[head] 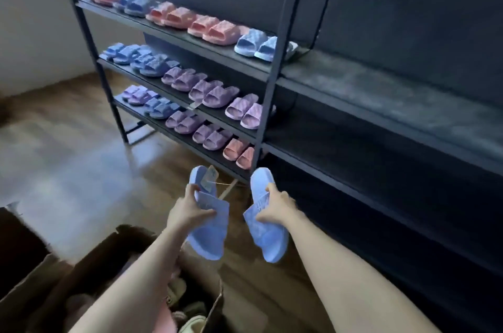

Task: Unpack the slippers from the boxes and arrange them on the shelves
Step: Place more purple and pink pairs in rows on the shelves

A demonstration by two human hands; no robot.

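Note:
My left hand (187,210) grips a light blue slipper (209,234) by its strap; a paper tag (209,177) hangs at its top. My right hand (275,206) grips the matching blue slipper (268,237) the same way. Both slippers are held in the air, a thin string running between them, just in front of the lowest shelf. The left shelf unit (174,33) carries rows of pink, blue and purple slippers on three levels. An open cardboard box (89,264) sits below my left arm, with pale slippers (190,324) inside.
The right shelf unit (381,93) has dark bare boards on all visible levels. A black upright post (275,82) divides the two units. Wooden floor (68,142) spreads to the left. Another dark box edge (16,237) shows at far left.

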